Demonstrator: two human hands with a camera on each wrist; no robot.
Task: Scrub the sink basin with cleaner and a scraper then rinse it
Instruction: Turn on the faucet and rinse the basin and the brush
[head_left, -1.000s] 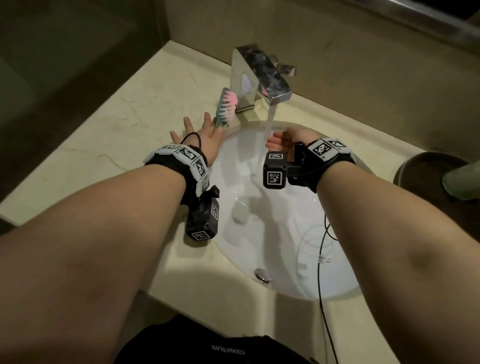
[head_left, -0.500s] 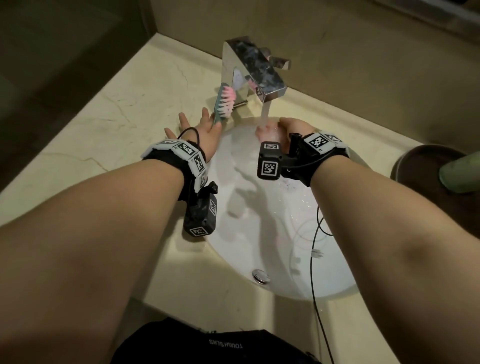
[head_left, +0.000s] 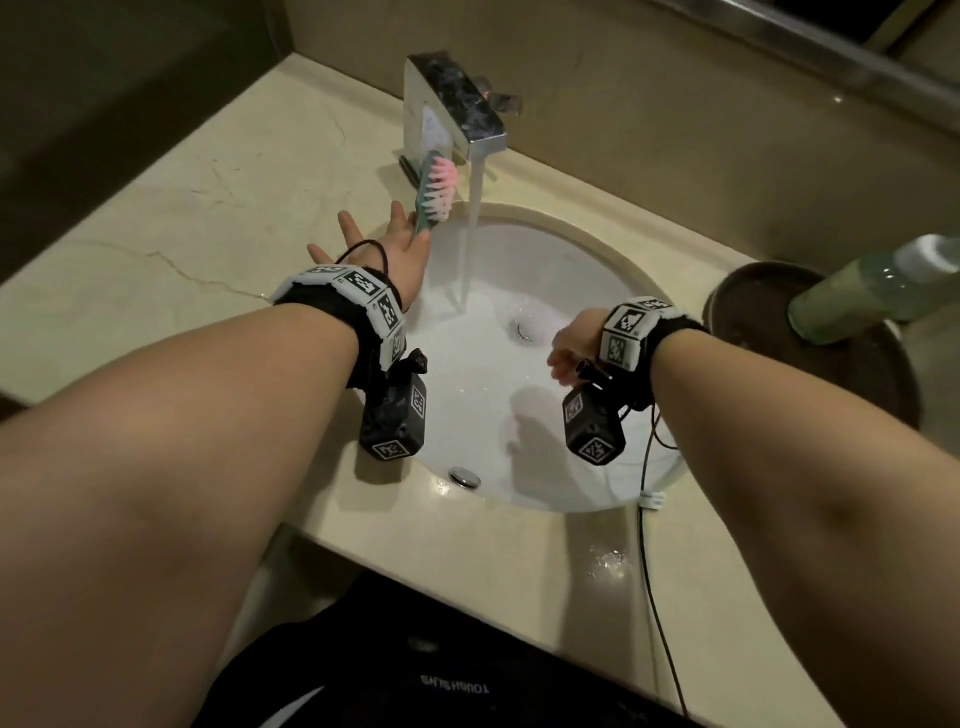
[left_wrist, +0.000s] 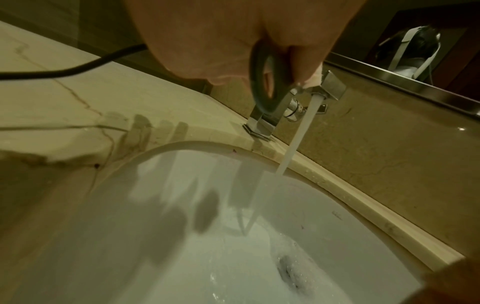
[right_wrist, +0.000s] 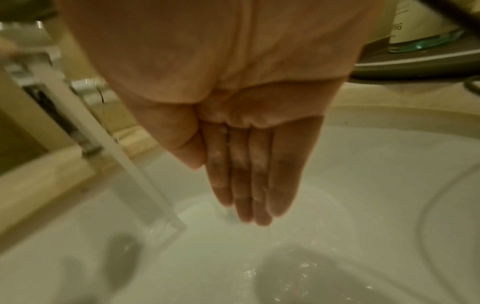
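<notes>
Water (head_left: 472, 234) runs from the chrome faucet (head_left: 457, 104) into the white sink basin (head_left: 561, 467), foaming round the drain (head_left: 524, 330). My left hand (head_left: 384, 244) hovers over the basin's far left rim. It pinches the green handle of a pink-and-white bristle brush (head_left: 436, 195), with the other fingers spread. The brush stands upright just left of the stream; its looped handle end (left_wrist: 262, 82) shows under the palm. My right hand (head_left: 569, 345) hangs over the right side of the basin. Its wet fingers (right_wrist: 246, 174) are straight, pressed together and empty.
A dark round tray (head_left: 810, 374) on the right holds a green bottle (head_left: 872, 291). Beige marble counter (head_left: 208, 234) surrounds the basin, with a splash of water (head_left: 608, 561) at the front. A thin black cable (head_left: 649, 545) drapes over the front rim. The wall rises close behind the faucet.
My right hand has left the water stream and dropped down and to the right over the basin. The left hand still holds the brush beside the faucet.
</notes>
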